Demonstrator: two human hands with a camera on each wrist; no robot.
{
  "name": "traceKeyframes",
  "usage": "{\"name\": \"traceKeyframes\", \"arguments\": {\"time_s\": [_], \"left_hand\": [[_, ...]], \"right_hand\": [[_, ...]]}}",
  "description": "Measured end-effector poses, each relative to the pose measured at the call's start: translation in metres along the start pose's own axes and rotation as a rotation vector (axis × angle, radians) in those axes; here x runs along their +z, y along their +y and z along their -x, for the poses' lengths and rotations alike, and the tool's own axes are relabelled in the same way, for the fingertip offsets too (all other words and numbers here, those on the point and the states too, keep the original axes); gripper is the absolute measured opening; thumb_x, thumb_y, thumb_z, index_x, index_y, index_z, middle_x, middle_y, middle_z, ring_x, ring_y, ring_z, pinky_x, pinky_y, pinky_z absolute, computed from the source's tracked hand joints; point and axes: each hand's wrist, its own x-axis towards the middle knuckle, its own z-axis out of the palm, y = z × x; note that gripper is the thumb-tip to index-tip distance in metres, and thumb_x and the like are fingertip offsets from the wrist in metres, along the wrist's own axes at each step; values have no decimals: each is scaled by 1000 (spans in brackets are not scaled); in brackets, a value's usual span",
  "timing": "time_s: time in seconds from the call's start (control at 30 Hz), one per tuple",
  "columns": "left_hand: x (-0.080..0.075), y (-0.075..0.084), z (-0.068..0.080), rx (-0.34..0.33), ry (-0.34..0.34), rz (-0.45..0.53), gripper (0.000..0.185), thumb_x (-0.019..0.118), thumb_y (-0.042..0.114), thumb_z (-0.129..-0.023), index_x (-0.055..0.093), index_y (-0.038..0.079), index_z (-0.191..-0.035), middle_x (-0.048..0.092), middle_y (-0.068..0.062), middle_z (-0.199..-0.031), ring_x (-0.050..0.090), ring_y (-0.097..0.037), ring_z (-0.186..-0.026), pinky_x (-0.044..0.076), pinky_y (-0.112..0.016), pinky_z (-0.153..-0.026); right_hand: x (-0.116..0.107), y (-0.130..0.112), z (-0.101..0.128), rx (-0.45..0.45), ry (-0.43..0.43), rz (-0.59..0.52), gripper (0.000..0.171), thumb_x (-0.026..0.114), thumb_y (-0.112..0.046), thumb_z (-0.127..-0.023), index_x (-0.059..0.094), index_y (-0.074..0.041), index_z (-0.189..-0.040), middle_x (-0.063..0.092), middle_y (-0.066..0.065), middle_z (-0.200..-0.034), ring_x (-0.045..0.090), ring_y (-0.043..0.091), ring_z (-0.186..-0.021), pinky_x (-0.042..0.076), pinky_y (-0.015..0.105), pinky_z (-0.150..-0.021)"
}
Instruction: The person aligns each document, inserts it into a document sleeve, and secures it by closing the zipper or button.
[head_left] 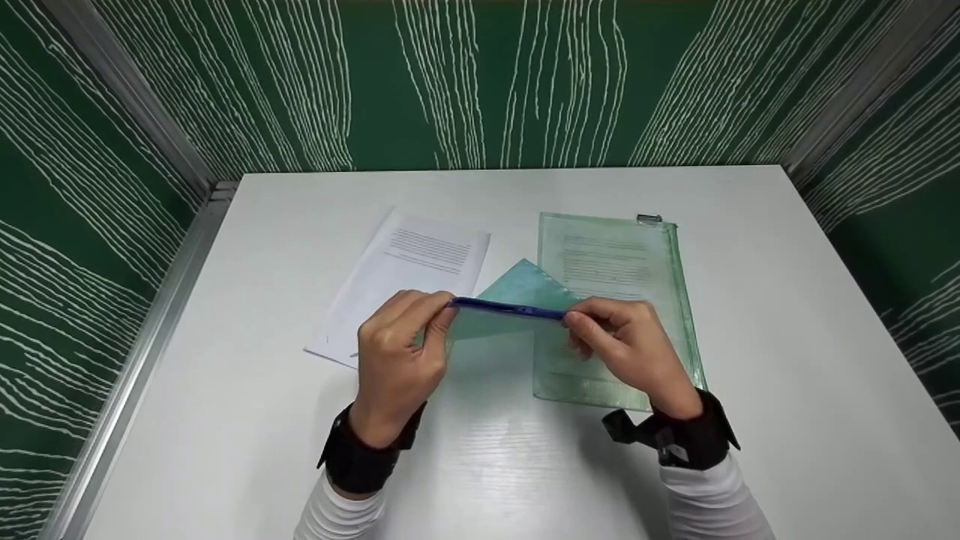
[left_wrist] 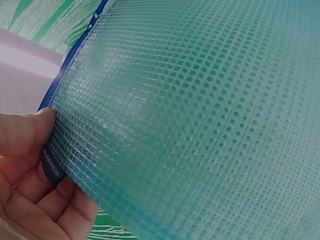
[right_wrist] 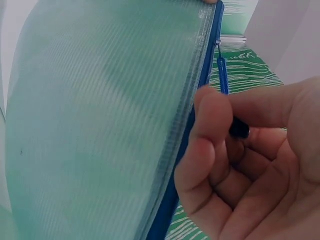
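Note:
A teal mesh zipper pouch (head_left: 517, 289) with a blue zipper edge (head_left: 502, 306) is held up above the white table (head_left: 765, 345), its zipper edge toward me. My left hand (head_left: 442, 313) grips the left end of that edge, thumb on the mesh (left_wrist: 200, 125) and fingers behind it. My right hand (head_left: 576, 321) holds the right end. In the right wrist view its thumb and forefinger (right_wrist: 212, 117) pinch the blue zipper pull (right_wrist: 222, 75) beside the pouch (right_wrist: 100, 125). In the left wrist view the left hand (left_wrist: 47, 170) clamps the blue corner.
A stack of printed white sheets (head_left: 405, 274) lies on the table at the left. A pale green transparent zipper pouch (head_left: 622, 262) with a printed page inside lies at the right, partly under my right hand. Green patterned walls with metal rails enclose the table.

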Motion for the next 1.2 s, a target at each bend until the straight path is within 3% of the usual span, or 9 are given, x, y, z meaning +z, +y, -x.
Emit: {"name": "traceKeyframes", "arguments": {"time_s": [0.13, 0.4, 0.63, 1.2], "left_hand": [[-3, -2, -1, -12, 43, 11, 3, 74, -2, -92, 76, 0, -92, 71, -9, -80, 68, -21, -74, 55, -33, -66], [-4, -1, -2, 0, 43, 11, 7, 75, -6, -89, 76, 0, -92, 71, -9, -81, 68, -21, -75, 54, -33, -65], [-4, -1, -2, -28, 48, 26, 6, 73, 3, -95, 77, 0, -92, 71, -10, -81, 68, -22, -75, 55, -33, -67], [-6, -3, -3, -21, 96, 16, 4, 75, -4, -90, 77, -2, -93, 71, -10, -80, 68, -23, -73, 54, -32, -65]], "right_hand": [[-3, 0, 0, 54, 31, 9, 17, 63, 1, -101, 74, -7, -89, 66, 0, -71, 59, 13, -59, 48, 22, -58], [-4, 0, 0, 46, 37, 18, 19, 63, 1, -101, 73, -7, -87, 64, 0, -70, 59, 13, -58, 48, 22, -57], [-3, 0, -1, 85, 33, 10, 17, 64, 0, -100, 74, -7, -88, 65, -1, -70, 58, 15, -58, 47, 23, -57], [-5, -1, -2, 142, 43, -5, 19, 64, 0, -100, 75, -8, -86, 64, 0, -68, 58, 16, -57, 47, 23, -57]]}}
